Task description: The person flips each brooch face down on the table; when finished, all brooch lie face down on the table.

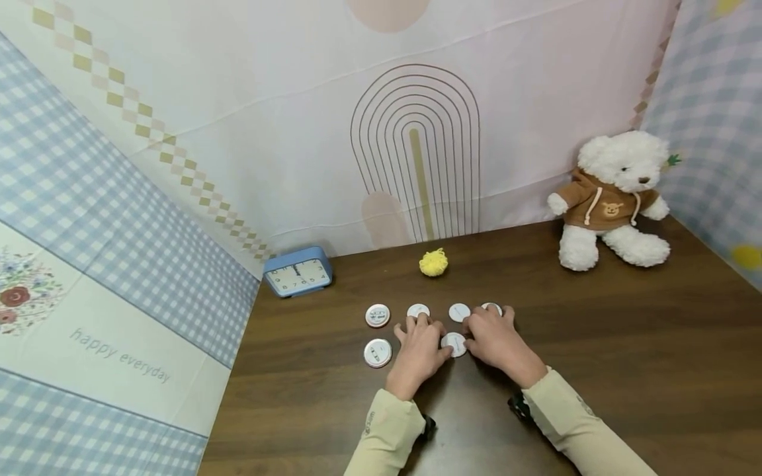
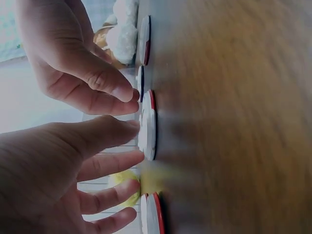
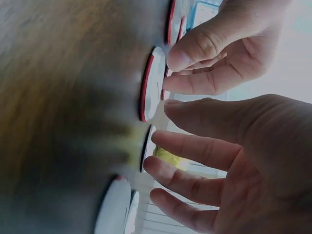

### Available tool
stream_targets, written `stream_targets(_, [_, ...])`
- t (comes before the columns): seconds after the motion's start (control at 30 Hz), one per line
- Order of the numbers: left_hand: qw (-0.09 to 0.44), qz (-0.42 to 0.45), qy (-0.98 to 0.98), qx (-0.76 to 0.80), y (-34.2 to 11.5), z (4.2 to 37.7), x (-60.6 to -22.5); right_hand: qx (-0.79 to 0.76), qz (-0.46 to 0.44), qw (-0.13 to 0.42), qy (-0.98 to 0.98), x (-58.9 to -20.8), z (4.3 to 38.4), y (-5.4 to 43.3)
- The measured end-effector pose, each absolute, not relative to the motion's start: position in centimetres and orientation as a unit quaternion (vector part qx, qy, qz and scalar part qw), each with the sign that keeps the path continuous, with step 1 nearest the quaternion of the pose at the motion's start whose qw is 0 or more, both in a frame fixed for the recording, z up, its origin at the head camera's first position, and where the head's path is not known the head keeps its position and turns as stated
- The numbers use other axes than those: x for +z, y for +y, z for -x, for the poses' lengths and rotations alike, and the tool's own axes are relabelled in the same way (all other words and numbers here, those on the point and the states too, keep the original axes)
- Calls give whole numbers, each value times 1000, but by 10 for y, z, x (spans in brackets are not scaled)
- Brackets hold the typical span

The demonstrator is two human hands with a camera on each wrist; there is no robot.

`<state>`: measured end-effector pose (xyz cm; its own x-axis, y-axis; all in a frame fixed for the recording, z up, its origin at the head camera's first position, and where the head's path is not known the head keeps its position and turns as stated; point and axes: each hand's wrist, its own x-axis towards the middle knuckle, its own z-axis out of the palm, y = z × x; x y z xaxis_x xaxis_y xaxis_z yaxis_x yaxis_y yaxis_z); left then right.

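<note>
Several round white badges lie in two rows on the table. My left hand (image 1: 419,347) and right hand (image 1: 495,336) hover low on either side of one front-row badge (image 1: 455,344). In the left wrist view, my left thumb and forefinger are at that badge's (image 2: 148,126) face and edge, with the right fingertips close above; contact is hard to tell. All fingers look extended and slightly bent. Behind the hands are a back-row badge (image 1: 459,312), another (image 1: 419,310) partly behind the left fingers, and one (image 1: 491,307) mostly hidden by the right hand.
Two badges with pins showing, one at the back (image 1: 378,316) and one in front (image 1: 378,353), lie left of the hands. Farther back stand a blue clock (image 1: 299,272), a yellow fluffy ball (image 1: 433,262) and a white teddy bear (image 1: 613,201) along the fabric-covered wall.
</note>
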<state>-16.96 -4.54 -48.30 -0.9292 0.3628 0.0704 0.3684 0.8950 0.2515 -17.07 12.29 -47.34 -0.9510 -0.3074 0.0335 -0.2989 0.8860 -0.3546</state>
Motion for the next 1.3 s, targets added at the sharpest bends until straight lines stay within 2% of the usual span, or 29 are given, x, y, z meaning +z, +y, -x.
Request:
stream_targets(0.2, [15,195,-971,-138,-41,169,-483,-184,152,25,971,-472,168,132])
stream_targets(0.6, [11,237,-961,-142,-24,172,-484,-187,145,18,971,-472,161,161])
stream_targets(1.3, [-21,287,-955,-78,18,173,-485,-203,133,39,969,-473,148,193])
